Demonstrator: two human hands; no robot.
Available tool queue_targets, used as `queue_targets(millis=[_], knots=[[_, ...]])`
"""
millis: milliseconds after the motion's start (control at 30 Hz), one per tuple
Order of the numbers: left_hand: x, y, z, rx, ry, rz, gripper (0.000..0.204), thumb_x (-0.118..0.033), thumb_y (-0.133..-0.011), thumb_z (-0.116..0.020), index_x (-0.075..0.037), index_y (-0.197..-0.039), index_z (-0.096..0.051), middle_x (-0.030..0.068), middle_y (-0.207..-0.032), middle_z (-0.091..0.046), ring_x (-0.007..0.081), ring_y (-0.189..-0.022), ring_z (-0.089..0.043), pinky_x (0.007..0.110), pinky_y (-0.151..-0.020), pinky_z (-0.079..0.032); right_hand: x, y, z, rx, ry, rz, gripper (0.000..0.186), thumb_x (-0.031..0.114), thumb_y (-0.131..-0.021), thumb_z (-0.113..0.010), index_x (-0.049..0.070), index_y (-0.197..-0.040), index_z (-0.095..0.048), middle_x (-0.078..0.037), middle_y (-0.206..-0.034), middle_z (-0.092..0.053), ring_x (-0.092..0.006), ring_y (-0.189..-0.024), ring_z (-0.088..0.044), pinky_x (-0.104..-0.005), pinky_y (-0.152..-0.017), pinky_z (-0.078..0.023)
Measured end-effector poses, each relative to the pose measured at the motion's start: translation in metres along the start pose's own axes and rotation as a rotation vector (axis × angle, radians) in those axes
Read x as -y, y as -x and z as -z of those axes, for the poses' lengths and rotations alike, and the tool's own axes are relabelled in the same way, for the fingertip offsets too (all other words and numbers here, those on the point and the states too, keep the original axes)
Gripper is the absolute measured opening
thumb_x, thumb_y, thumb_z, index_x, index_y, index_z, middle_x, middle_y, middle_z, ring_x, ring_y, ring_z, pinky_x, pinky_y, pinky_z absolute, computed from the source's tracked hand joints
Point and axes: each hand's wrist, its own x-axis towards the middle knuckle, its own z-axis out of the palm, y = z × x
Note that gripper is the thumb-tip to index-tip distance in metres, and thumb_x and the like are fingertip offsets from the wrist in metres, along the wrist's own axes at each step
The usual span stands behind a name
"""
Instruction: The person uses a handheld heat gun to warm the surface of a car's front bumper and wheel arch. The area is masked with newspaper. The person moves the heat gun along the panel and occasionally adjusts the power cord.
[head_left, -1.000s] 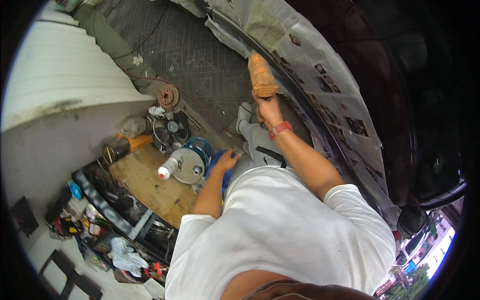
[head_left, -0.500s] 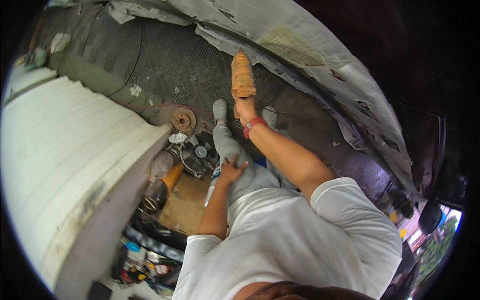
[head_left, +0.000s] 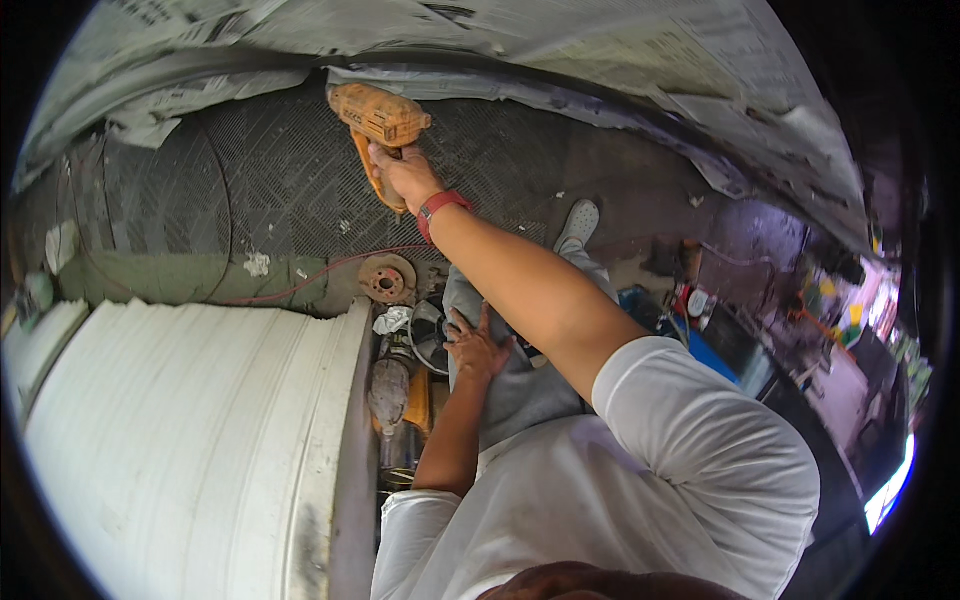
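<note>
My right hand point(head_left: 405, 178) is wrapped around the grip of a worn orange heat gun point(head_left: 380, 113), a pistol-shaped tool smudged with grime. Its front end points left, close under the lower edge of a newspaper-covered panel point(head_left: 620, 110); whether they touch I cannot tell. The right arm is stretched far forward, with a red band at the wrist. My left hand point(head_left: 475, 345) rests on my left thigh, fingers spread and holding nothing.
A rusty brake disc point(head_left: 387, 279) lies on the floor beside a red hose point(head_left: 325, 268). White ribbed sheeting point(head_left: 190, 430) fills the left side, with car parts and a clear bottle along its edge. Tools and clutter point(head_left: 700, 300) lie at right. Dark textured matting point(head_left: 290, 180) covers the floor ahead.
The heat gun in my right hand has swung left, from pointing forward to pointing left. My body and view have turned and shifted along the panel. The left hand stays on the thigh.
</note>
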Motion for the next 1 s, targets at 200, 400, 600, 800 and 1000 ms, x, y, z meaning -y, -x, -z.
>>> queue_targets(millis=[200,400,600,800,1000], knots=[[0.009,-0.009,0.012,-0.066,-0.015,-0.032,0.101,-0.069,-0.087,-0.067,-0.037,-0.167,-0.014,0.0323,-0.168,-0.014,0.0541,-0.149,-0.031,0.061,-0.116,-0.037,-0.011,0.029,0.071,-0.283,-0.083,0.198,0.034,0.029,-0.102,-0.070,0.007,-0.126,-0.059,0.001,-0.094,-0.063,-0.0079,-0.075,-0.057,-0.0280,-0.072,-0.050],[0.004,-0.061,0.006,-0.493,0.129,-0.270,0.112,-0.066,-0.085,-0.070,-0.006,-0.165,-0.019,0.0303,-0.160,-0.035,0.0505,-0.144,-0.039,0.055,-0.120,-0.033,-0.028,0.070,0.206,-0.536,-0.348,0.277,0.029,0.026,-0.102,-0.071,0.006,-0.119,-0.059,0.001,-0.093,-0.062,-0.0070,-0.071,-0.057,-0.0253,-0.062,-0.049],[-0.140,-0.089,0.051,-0.530,0.110,-0.582,0.114,-0.041,-0.078,-0.088,-0.009,-0.164,-0.021,0.0294,-0.160,-0.036,0.0453,-0.148,-0.036,0.053,-0.122,-0.031,-0.026,0.115,0.339,-0.649,-0.499,0.158,0.029,0.029,-0.102,-0.071,0.005,-0.115,-0.059,0.001,-0.088,-0.060,-0.0069,-0.069,-0.056,-0.0254,-0.061,-0.049],[-0.262,-0.149,0.026,-0.257,-0.050,-0.692,0.095,-0.037,-0.077,-0.089,-0.014,-0.156,-0.041,0.0307,-0.163,-0.031,0.0458,-0.151,-0.032,0.050,-0.123,-0.032,-0.005,0.159,0.472,-0.601,-0.736,0.244,0.027,0.031,-0.103,-0.069,0.006,-0.109,-0.061,0.002,-0.086,-0.060,-0.0069,-0.068,-0.055,-0.0252,-0.061,-0.050],[-0.353,-0.215,-0.033,-0.156,-0.107,-0.754,0.055,-0.031,-0.081,-0.088,-0.009,-0.125,-0.064,0.0231,-0.156,-0.048,0.0407,-0.146,-0.043,0.049,-0.117,-0.041,-0.021,0.176,0.626,-0.688,-0.723,0.231,0.036,0.035,-0.103,-0.067,0.003,-0.118,-0.066,-0.004,-0.089,-0.068,-0.0127,-0.072,-0.062,-0.0337,-0.068,-0.052]])
